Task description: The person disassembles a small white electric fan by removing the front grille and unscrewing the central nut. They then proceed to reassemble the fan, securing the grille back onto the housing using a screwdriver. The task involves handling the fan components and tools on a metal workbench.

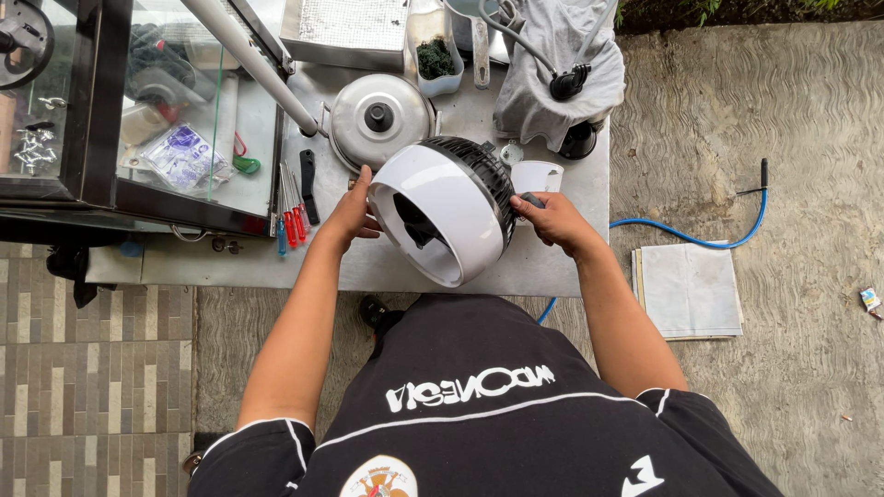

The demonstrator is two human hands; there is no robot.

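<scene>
Black short-sleeved shirt (pixel 479 414) — white piping, white lettering, round crest

We take this for an outdoor repair stall. A small metal table (pixel 387 262) stands on rough concrete ground (pixel 755 138), with red-handled screwdrivers (pixel 293 221) along its left edge, a glass display cabinet (pixel 138 110) of small parts at its far left corner, and a blue hose (pixel 700 235) trailing off its right edge.
</scene>
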